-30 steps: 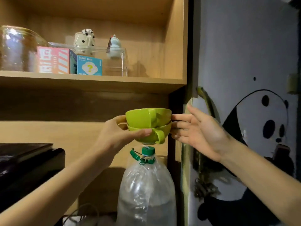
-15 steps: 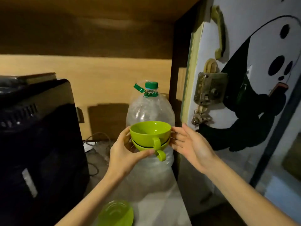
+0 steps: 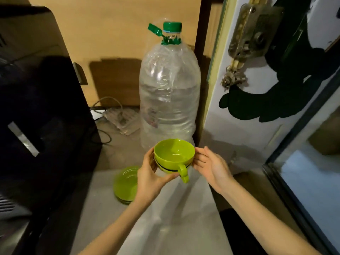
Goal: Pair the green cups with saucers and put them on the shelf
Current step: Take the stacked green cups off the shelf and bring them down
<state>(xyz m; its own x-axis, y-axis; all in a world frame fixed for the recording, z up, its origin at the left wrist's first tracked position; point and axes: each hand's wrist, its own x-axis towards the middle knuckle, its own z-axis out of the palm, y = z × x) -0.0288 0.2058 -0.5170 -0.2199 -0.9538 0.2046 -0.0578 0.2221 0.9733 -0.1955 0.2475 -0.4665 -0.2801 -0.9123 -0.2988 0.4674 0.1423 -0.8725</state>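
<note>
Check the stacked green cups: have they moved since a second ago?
Yes. The stacked green cups have come down: they were level with the big water bottle's cap, and now sit near its base, held between the left hand and right hand.

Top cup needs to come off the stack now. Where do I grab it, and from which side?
Take the top green cup by its exposed rim from above, on the right, where the right hand is open beside it. Its body sits nested in the lower cup, which the left hand holds, so only the rim and handle are free.
</note>
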